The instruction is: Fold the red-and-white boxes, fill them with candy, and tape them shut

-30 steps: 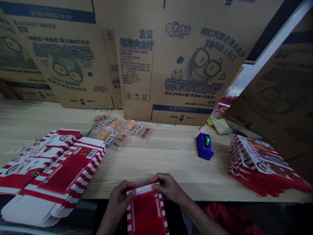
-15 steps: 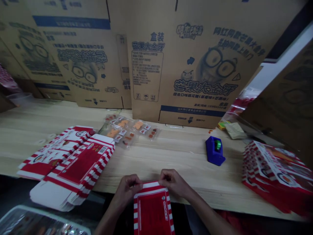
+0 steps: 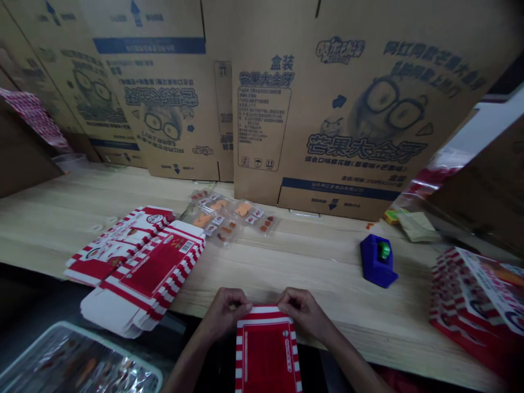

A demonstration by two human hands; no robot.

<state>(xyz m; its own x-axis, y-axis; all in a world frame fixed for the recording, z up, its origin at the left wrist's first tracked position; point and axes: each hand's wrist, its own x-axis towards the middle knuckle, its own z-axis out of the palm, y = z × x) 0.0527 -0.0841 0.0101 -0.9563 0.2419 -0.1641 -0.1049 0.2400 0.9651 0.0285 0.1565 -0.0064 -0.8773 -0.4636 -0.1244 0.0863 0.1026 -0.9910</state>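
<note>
A red-and-white striped carton [image 3: 268, 352] is held upright at the table's front edge, its red printed panel towards me. My left hand [image 3: 227, 311] pinches its top left corner between thumb and fingers. At the top right corner my right hand [image 3: 305, 311] pinches it in the same way. The carton's lower end runs out of the bottom of the view. To the left lies a stack of flattened striped cartons [image 3: 149, 267], overhanging the table edge. Beyond my hands several clear packets [image 3: 225, 218] with orange pieces lie on the table.
A blue tape dispenser [image 3: 376, 262] with green tape stands right of centre. Several striped boxes [image 3: 470, 305] are stacked at the right edge. Large brown cardboard sheets [image 3: 262, 131] wall off the back. A white-rimmed tub [image 3: 77, 349] of wrapped packets sits at lower left.
The view has turned slightly left, so the table's things appear further right. Both hands still pinch the carton's top corners; the carton itself looks much the same.
</note>
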